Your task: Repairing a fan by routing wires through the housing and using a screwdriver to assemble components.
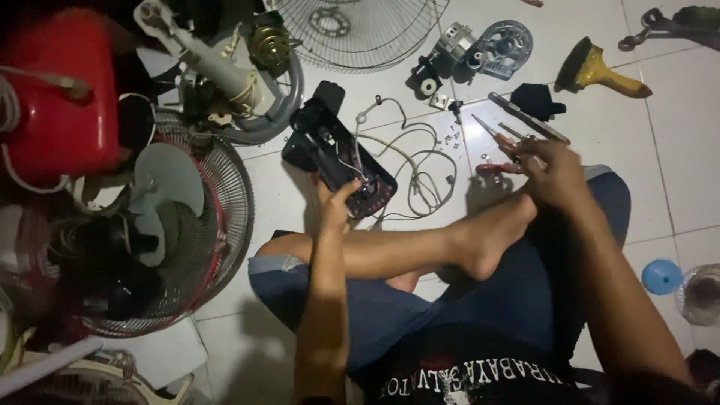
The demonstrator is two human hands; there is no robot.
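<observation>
I sit cross-legged on a white tiled floor. My left hand (334, 201) grips the near end of a black fan control housing (337, 150), which lies open-side up with wires inside. A white cord (420, 161) trails from it across the tiles. My right hand (546, 171) is closed around red-handled pliers (501, 154), whose thin jaws point up and left. Small screws (452, 137) lie scattered just beyond the pliers.
A fan with grille and pale blades (161, 217) stands at left beside a red body (64, 94). A wire grille (360, 30), motor parts (480, 51), a screwdriver (529, 116), a yellow-handled brush (600, 71) and a blue cap (661, 276) lie around.
</observation>
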